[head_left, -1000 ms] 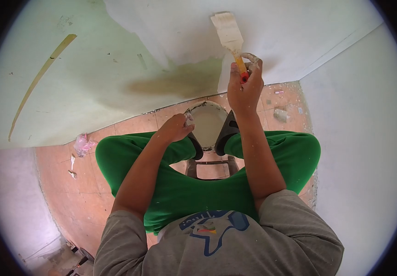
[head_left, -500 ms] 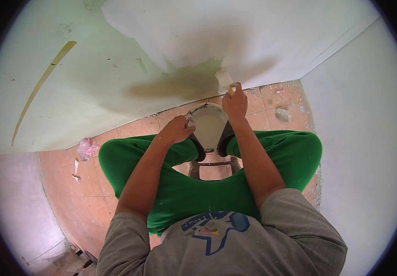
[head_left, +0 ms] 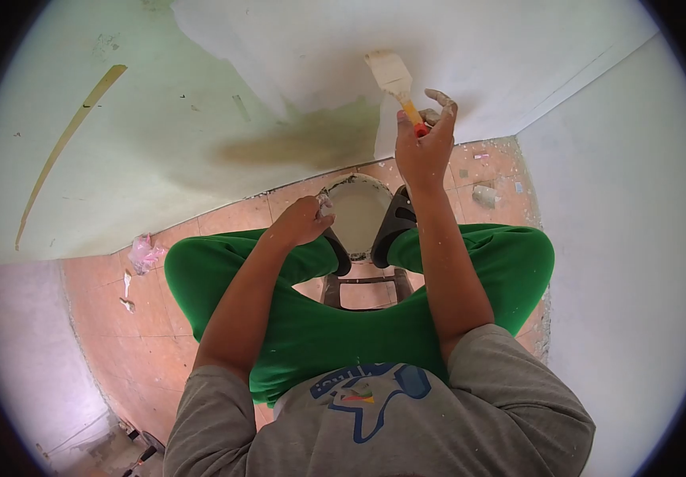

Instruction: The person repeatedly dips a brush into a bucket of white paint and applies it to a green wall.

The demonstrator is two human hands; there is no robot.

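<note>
My right hand point(head_left: 426, 147) grips a paintbrush point(head_left: 403, 94) by its yellow and red handle. The brush's pale, paint-coated bristles lie against the wall point(head_left: 311, 48), on the white part. Paint smears mark the fingers of this hand. Between my feet stands a round bucket point(head_left: 356, 211) holding whitish paint, its rim crusted with dark and white residue. My left hand point(head_left: 303, 220) is closed on the left side of the bucket's rim, with white paint on its fingertips. A pale green unpainted patch point(head_left: 311, 139) borders the white paint, left of the brush.
I sit low with green-trousered knees spread and dark sandals point(head_left: 394, 226) beside the bucket. A strip of tan tape point(head_left: 72, 147) sticks to the wall. On the tiled floor point(head_left: 152, 350) lie a pink plastic bag point(head_left: 145, 254) and scraps. Another wall point(head_left: 621, 207) rises at right.
My right hand has moved up and the brush has slid upward along the wall, away from the floor edge. The left hand has stayed at the bucket rim.
</note>
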